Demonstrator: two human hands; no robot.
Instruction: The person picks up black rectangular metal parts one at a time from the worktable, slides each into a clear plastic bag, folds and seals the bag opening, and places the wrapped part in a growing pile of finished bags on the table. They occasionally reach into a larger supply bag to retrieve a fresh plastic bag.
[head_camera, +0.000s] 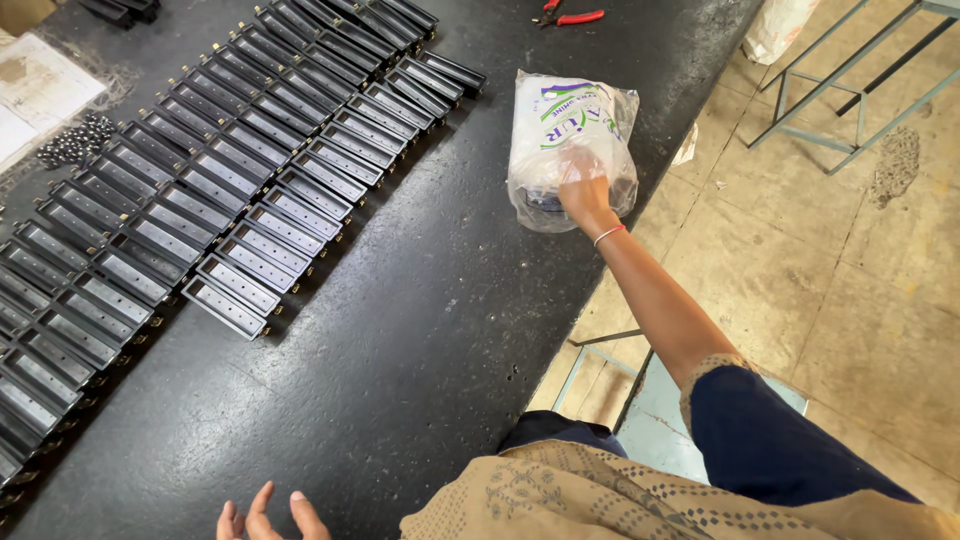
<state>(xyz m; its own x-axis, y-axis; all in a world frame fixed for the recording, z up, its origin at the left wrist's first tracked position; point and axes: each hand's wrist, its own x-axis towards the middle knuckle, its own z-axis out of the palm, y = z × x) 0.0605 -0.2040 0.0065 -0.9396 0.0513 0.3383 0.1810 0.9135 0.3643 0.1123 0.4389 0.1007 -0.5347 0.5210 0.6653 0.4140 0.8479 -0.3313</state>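
Our right hand (583, 192) has its grip closed on the near end of a clear plastic bag (570, 140) (white inside, with green and purple print), which rests on the black desk (420, 330) close to its right edge. Our left hand (262, 518) shows only at the bottom edge, fingers spread and holding nothing. Further left, black rectangular metal parts (230, 190) lie in long tidy rows across the desk, with a small heap of dark screws (75, 140) beyond them. Red-handled pliers (565, 14) lie at the far edge. We judge the laying-out of parts largely done, while the bag is only just gripped, not yet opened.
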